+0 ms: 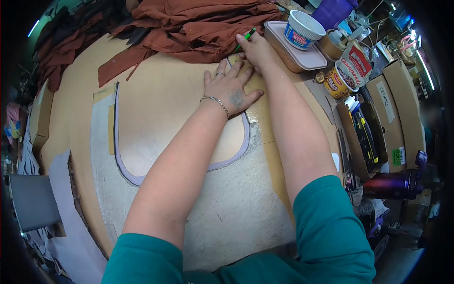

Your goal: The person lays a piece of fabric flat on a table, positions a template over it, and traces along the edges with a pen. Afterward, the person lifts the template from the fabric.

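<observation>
A large grey U-shaped template with a lilac inner edge lies on the wooden table. My left hand lies flat over the upper end of its right arm, fingers spread, wearing a ring and a chain bracelet. Just beyond it, my right hand is closed around a green pen, held slanted near the template's upper end. The pen's tip is hidden behind my fingers. Rust-brown fabric is heaped close past both hands.
At the right stand a lidded plastic container, a white tub, a yellow cup, a box of pens, cardboard boxes, scissors and a dark purple bottle. Lilac-grey material hangs along the left edge.
</observation>
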Motion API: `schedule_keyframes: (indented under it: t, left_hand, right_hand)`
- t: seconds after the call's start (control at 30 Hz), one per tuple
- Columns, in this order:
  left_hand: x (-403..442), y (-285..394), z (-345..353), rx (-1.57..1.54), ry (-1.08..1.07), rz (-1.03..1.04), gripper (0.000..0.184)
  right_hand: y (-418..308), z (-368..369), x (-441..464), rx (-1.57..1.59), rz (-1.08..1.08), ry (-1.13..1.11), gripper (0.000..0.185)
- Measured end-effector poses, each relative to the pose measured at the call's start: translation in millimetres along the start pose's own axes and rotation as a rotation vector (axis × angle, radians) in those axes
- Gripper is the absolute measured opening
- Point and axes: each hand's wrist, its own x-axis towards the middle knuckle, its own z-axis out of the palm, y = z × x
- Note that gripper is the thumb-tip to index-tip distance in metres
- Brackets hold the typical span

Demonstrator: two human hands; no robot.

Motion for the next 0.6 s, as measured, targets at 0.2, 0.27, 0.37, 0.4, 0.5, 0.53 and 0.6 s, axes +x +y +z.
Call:
schedule_keyframes:
  t: [0.2, 0.27, 0.37, 0.4, 0.5, 0.53, 0.6]
  left_hand:
    - [-0.7, 0.3, -2.0, 0.004, -0.043, 0.002, 0.076]
    - [-1.2, 1.3, -2.4, 0.007, -0.046, -0.003, 0.082]
    - [-2.2, 3.2, -5.0, 0.002, -0.048, -0.008, 0.091]
    - [-2.4, 3.9, -5.1, -0.002, -0.049, -0.005, 0.092]
    - [-3.6, 3.9, -7.4, 0.001, -0.061, -0.004, 0.094]
    - [-3.3, 4.3, -8.7, 0.004, -0.071, -0.007, 0.093]
    - [-3.3, 5.1, -10.1, 0.01, -0.074, -0.012, 0.091]
  right_hand:
    - [24.2, -42.5, 12.3, -0.449, -0.161, 0.128, 0.024]
    - [24.0, -56.7, -2.0, -0.356, -0.113, 0.231, 0.025]
    - [27.8, -51.1, -22.3, -0.086, -0.154, 0.332, 0.021]
    - [34.0, -49.4, -24.2, 0.01, -0.181, 0.382, 0.019]
    - [42.7, -48.7, -16.4, -0.174, -0.26, 0.421, 0.018]
    - [42.9, -48.5, -15.6, -0.197, -0.262, 0.409, 0.018]
    - [39.5, -46.8, -19.0, -0.25, -0.262, 0.383, 0.019]
